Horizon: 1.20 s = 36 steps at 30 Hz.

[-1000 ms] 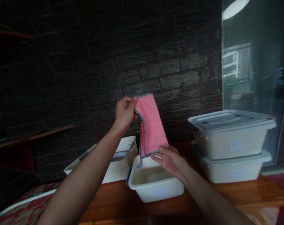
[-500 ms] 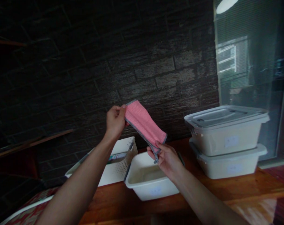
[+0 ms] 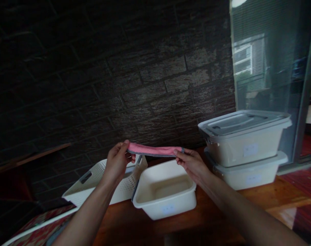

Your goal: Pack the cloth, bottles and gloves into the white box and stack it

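A pink cloth (image 3: 153, 150) with a grey stitched edge is stretched flat and level between both hands, above the back rim of an open white plastic tub (image 3: 164, 189). My left hand (image 3: 117, 163) pinches its left end. My right hand (image 3: 191, 163) pinches its right end. The tub looks to hold nothing. It stands on a wooden table (image 3: 260, 200).
A white perforated basket (image 3: 104, 186) lies left of the tub, touching it. Two lidded white tubs (image 3: 244, 136) are stacked at the right. A dark brick wall rises behind. A glass door (image 3: 268, 68) stands at the right. A patterned red surface (image 3: 40, 225) shows at lower left.
The cloth hung down from my raised left hand. My left hand has dropped and my right hand took the lower end, so the cloth now lies level over the tub.
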Tool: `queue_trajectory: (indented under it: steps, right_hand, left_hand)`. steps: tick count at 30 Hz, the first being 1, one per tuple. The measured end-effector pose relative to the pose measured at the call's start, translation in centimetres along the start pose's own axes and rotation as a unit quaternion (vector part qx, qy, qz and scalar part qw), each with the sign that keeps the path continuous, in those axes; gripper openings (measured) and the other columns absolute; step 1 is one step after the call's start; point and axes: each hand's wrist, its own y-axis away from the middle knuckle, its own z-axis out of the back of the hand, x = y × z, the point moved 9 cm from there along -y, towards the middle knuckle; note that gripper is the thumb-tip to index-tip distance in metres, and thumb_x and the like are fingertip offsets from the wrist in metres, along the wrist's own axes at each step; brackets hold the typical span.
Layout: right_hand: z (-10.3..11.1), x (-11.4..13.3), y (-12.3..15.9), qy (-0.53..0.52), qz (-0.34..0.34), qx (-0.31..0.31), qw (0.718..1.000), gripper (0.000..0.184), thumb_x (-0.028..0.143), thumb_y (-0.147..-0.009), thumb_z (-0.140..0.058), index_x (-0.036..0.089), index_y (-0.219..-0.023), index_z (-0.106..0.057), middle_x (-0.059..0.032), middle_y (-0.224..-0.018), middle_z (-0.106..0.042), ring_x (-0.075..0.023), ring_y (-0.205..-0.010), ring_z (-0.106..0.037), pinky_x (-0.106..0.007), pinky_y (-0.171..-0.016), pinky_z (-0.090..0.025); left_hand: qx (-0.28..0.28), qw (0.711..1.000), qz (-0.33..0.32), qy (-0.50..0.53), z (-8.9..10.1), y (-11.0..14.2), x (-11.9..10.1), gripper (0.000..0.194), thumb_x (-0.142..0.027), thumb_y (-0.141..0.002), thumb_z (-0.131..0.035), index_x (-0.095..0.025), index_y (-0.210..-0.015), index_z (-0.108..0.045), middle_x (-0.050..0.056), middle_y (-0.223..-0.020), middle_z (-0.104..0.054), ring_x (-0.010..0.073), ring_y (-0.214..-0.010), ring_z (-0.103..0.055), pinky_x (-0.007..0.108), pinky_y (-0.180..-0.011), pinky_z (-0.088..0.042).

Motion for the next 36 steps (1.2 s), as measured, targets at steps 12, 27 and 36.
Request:
queue_trajectory:
  steps: [12, 27, 36]
  right_hand:
    - [2.7, -0.7, 1.3, 0.301, -0.043, 0.101, 0.947, 0.035, 0.049, -0.082, -0.077, 0.015, -0.077, -0.070, -0.0009, -0.063, -0.066, -0.0153, -0.055, -0.062, -0.025, -0.054, -0.048]
    - [4.6, 3.3, 3.5, 0.599, -0.022, 0.114, 0.793, 0.057, 0.026, -0.090, -0.067, 0.012, -0.143, -0.053, -0.0009, -0.070, -0.075, -0.0195, -0.060, -0.071, -0.026, -0.055, -0.047]
    - [0.9, 6.1, 3.7, 0.706, 0.073, 0.135, 0.692, 0.030, 0.020, -0.097, -0.054, 0.020, -0.117, -0.077, -0.0054, -0.087, -0.081, -0.0196, -0.073, -0.076, -0.026, -0.062, -0.046]
  left_hand:
    - [0.111, 0.981, 0.083, -0.138, 2.5, 7.7, 7.5, 0.042, -0.053, -0.095, -0.068, -0.019, -0.074, -0.054, -0.003, -0.055, -0.055, 0.0104, -0.049, -0.044, 0.021, -0.048, -0.035]
    - [0.192, 0.944, 0.027, -0.266, -1.6, 10.6, 8.8, 0.032, -0.040, -0.098, -0.056, -0.022, -0.073, -0.048, -0.003, -0.067, -0.048, 0.0150, -0.066, -0.048, 0.025, -0.058, -0.036]
    - [0.182, 0.938, -0.043, -0.291, -3.4, 7.0, 7.0, 0.035, -0.041, -0.097, -0.066, -0.024, -0.127, -0.064, -0.004, -0.068, -0.064, 0.0163, -0.059, -0.057, 0.025, -0.057, -0.043]
